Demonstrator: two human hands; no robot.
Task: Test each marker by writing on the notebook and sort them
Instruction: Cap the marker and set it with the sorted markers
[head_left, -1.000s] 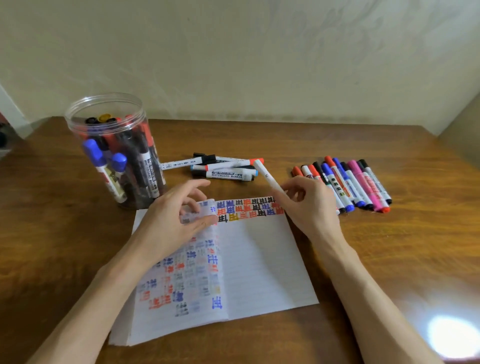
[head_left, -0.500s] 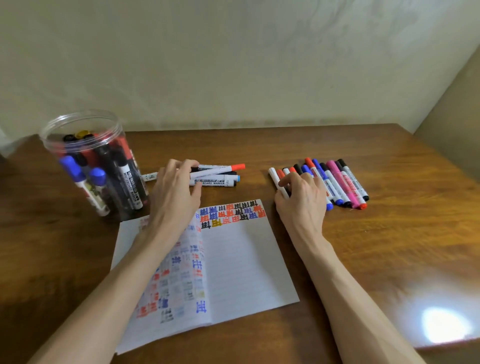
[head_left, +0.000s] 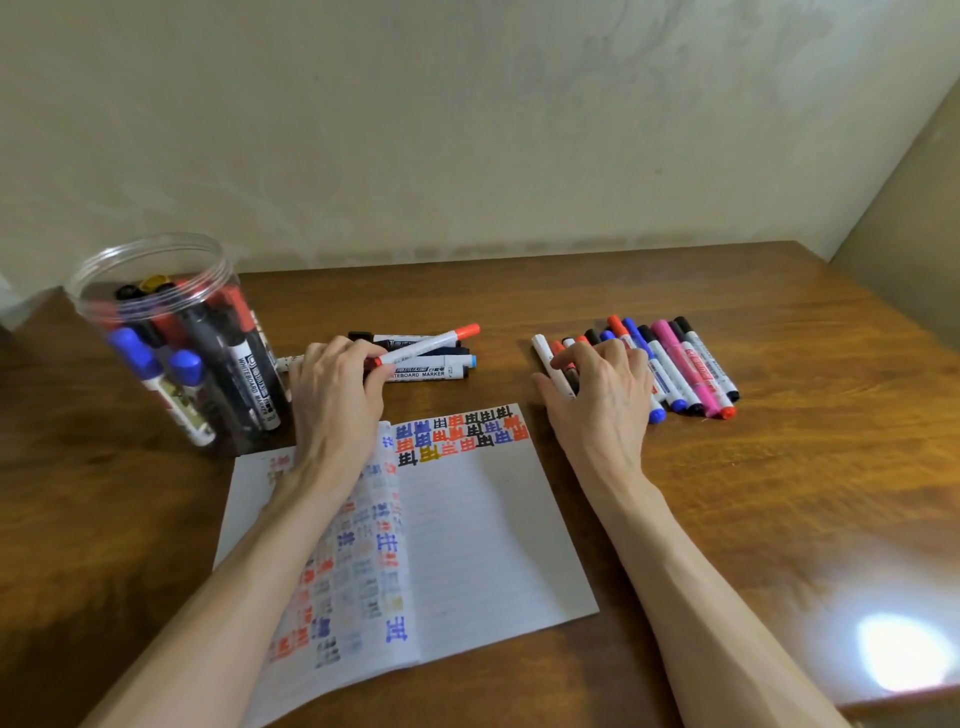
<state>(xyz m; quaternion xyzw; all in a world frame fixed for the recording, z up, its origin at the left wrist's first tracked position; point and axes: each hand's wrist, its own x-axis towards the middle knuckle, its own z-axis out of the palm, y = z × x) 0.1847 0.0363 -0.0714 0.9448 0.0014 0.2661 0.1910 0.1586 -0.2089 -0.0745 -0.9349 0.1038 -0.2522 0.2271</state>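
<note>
My right hand curls on the white marker at the sorted row's left end; I should lay it parallel, then release. My left hand pinches the red-capped marker; lift it cleanly.

Left hand pinches orange-capped marker at loose pile; right hand holds white marker beside sorted row; notebook open between.

A plain room, likely a home: wooden table against bare plastered wall.
</note>
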